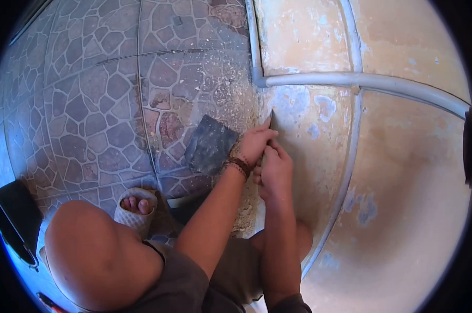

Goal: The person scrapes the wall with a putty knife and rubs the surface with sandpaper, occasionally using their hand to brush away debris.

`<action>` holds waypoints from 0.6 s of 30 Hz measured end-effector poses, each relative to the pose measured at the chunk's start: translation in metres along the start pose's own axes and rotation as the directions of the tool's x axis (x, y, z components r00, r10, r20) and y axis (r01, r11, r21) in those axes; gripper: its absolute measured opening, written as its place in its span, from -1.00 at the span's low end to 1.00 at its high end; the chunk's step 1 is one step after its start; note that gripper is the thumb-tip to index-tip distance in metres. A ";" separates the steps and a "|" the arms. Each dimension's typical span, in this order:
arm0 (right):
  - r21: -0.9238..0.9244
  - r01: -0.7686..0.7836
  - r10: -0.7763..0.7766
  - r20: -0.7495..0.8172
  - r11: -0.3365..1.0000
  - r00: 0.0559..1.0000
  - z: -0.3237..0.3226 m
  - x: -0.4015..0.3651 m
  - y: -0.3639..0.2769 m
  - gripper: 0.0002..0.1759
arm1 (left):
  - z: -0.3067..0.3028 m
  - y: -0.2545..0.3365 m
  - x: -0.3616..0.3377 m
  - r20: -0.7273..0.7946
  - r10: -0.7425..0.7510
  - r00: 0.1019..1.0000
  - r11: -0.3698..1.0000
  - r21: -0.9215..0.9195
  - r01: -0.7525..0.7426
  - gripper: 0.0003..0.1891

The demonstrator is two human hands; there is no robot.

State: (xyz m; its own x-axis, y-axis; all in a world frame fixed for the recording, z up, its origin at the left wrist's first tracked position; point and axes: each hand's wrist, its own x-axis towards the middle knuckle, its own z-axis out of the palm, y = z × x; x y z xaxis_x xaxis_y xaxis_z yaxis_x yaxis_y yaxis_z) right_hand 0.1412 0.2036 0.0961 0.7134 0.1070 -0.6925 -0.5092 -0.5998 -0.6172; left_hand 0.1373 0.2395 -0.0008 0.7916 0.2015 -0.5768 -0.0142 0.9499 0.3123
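Both hands meet low at the peeling wall (309,141). My left hand (254,144), with beaded bracelets (239,164) at the wrist, is closed near the blade of a scraper (271,116). The thin dark blade shows just past my fingers, its tip against the wall beside a bare grey-white patch (289,101). Just behind it, my right hand (276,169) is closed around what appears to be the same tool's handle, which the fingers hide. A dark flat sheet (211,145) lies on the floor left of my hands.
Paint flakes (223,86) litter the stone-patterned floor tiles (98,99) along the wall's foot. A grey pipe (319,79) runs across the wall above my hands, and a thinner pipe (349,151) curves down to the right. My sandalled foot (136,208) and a black bucket-like container (17,219) are at left.
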 end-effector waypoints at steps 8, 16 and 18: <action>-0.073 -0.053 0.049 -0.058 0.996 0.997 0.002 0.017 -0.016 -0.61 | 0.004 -0.003 0.003 -0.081 0.050 0.995 0.999 -0.018 -0.051 -0.41; -0.171 -0.101 0.093 -0.056 0.980 0.994 0.012 0.039 -0.029 -0.67 | 0.003 -0.003 0.004 -0.194 0.030 0.981 0.964 -0.252 -0.080 -0.62; -0.165 -0.170 0.161 -0.064 0.972 0.985 0.024 0.044 -0.040 -0.65 | 0.000 0.002 0.000 -0.140 -0.066 0.988 0.884 -0.467 -0.007 -0.67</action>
State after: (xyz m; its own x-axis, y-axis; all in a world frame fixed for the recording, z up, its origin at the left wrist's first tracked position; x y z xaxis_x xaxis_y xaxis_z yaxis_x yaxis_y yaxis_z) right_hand 0.1814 0.2517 0.0811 0.6512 -0.0416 -0.7577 -0.5365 -0.7314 -0.4209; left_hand 0.1374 0.2418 -0.0006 0.6972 0.1699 -0.6965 -0.3038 0.9500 -0.0724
